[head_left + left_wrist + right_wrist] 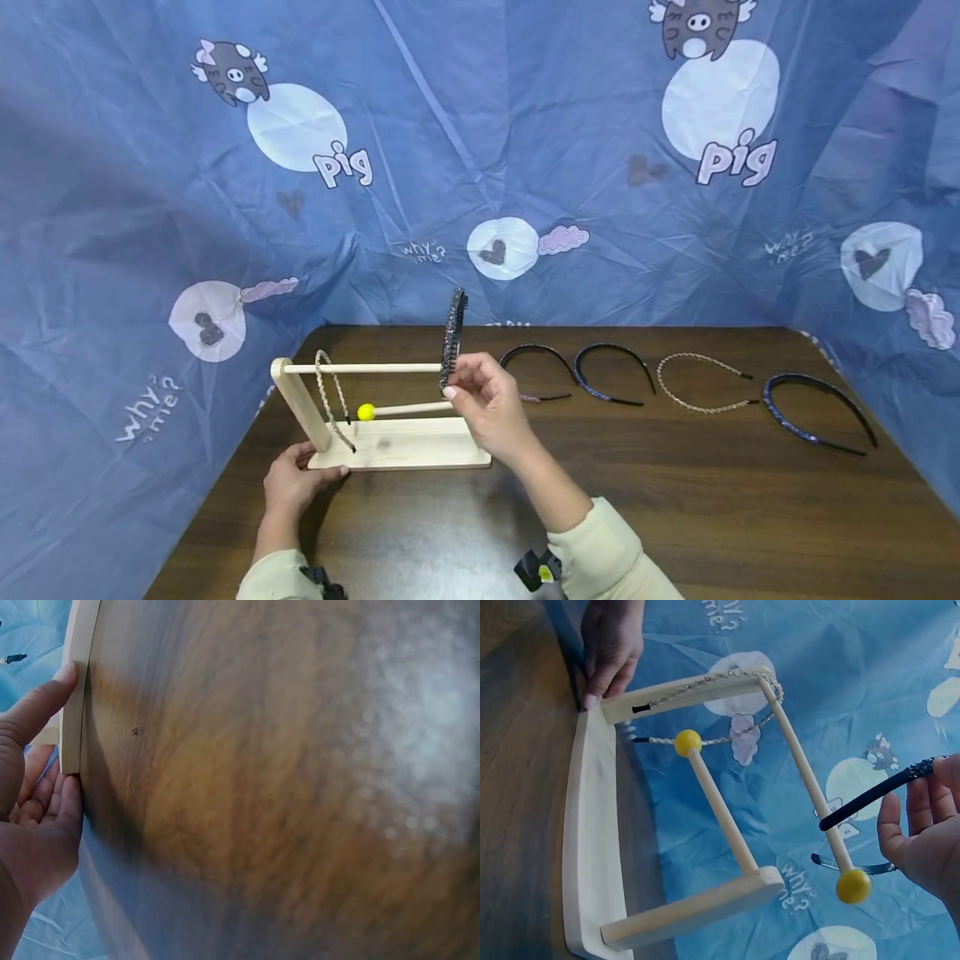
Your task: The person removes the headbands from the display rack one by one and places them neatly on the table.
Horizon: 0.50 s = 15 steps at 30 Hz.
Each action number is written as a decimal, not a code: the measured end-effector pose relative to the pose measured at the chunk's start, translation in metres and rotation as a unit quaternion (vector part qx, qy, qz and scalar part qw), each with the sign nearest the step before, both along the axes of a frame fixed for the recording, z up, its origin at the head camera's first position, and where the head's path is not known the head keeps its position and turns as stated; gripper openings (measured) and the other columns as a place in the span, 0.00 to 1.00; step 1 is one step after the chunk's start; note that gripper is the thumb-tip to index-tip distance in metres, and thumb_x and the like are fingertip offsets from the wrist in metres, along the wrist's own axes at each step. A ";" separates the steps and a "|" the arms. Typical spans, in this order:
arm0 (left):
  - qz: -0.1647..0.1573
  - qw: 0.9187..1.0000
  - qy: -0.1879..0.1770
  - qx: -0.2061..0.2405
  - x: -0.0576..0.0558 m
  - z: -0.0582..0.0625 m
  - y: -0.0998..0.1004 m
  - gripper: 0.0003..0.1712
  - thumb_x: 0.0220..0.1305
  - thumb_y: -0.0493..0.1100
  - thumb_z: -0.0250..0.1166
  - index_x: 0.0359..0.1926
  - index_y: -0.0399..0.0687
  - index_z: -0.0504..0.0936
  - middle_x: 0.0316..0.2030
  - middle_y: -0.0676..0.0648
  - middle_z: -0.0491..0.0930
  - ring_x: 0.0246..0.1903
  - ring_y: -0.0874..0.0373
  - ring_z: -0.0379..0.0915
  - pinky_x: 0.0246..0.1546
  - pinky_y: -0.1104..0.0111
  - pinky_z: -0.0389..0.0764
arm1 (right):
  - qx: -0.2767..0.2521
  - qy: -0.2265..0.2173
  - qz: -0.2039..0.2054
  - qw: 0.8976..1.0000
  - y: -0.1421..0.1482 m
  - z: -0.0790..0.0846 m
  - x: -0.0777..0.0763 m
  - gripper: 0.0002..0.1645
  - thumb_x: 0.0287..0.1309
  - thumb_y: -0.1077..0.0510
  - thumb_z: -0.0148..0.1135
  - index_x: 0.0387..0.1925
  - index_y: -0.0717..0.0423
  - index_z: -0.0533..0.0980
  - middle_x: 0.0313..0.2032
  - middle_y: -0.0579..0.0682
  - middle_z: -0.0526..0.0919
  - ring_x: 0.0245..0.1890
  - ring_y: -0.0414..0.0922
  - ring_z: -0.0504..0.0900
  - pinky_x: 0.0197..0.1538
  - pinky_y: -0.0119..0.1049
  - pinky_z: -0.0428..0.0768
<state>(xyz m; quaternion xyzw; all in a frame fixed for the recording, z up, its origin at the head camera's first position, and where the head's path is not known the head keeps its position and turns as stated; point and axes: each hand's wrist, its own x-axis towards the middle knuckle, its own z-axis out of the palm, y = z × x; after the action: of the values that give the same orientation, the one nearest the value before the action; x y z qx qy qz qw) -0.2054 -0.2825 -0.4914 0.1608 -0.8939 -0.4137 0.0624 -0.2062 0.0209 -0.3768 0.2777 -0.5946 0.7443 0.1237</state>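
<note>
My left hand holds the left end of a wooden headband rack, its thumb along the front edge of the base. A thin braided headband hangs on the upper rod near the left post. Between the thumb and fingers of my right hand is a black, glittery headband with small teeth inside. Its two tips lie on either side of the upper rod near the yellow end ball in the right wrist view. The lower rod carries another yellow ball and no headband.
To the right on the brown table lie a dark headband, a blue-and-black one, a braided one and a wider blue one. A blue printed cloth hangs behind the table.
</note>
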 end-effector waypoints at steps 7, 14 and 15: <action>-0.005 1.000 0.002 -0.002 -0.001 0.001 -0.002 0.40 0.38 0.43 0.78 0.52 0.28 0.72 0.46 0.28 0.75 0.45 0.38 0.71 0.46 0.51 0.69 | -0.027 0.017 -0.017 0.999 0.016 0.001 0.007 0.14 0.50 0.77 0.55 0.41 0.74 0.68 0.33 0.51 0.74 0.33 0.41 0.73 0.38 0.28 0.74; -0.008 1.000 0.004 0.000 -0.001 0.001 -0.001 0.39 0.38 0.42 0.77 0.51 0.27 0.72 0.44 0.28 0.75 0.44 0.38 0.71 0.45 0.51 0.69 | -0.064 0.038 -0.024 0.997 0.027 0.001 0.014 0.16 0.48 0.79 0.54 0.41 0.78 0.64 0.34 0.46 0.74 0.35 0.40 0.73 0.39 0.26 0.73; -0.009 1.000 0.004 0.000 -0.002 0.001 -0.001 0.39 0.38 0.42 0.77 0.51 0.27 0.71 0.44 0.28 0.75 0.44 0.37 0.71 0.45 0.51 0.69 | -0.068 0.040 -0.025 0.997 0.028 0.001 0.014 0.16 0.48 0.78 0.54 0.41 0.78 0.64 0.34 0.46 0.74 0.35 0.40 0.73 0.39 0.26 0.73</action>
<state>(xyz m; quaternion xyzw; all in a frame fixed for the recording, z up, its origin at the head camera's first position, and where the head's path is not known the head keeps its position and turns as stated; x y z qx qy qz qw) -0.2070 -0.2830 -0.4905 0.1513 -0.8950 -0.4150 0.0625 -0.1923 0.0485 -0.3760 0.2834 -0.5435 0.7683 0.1843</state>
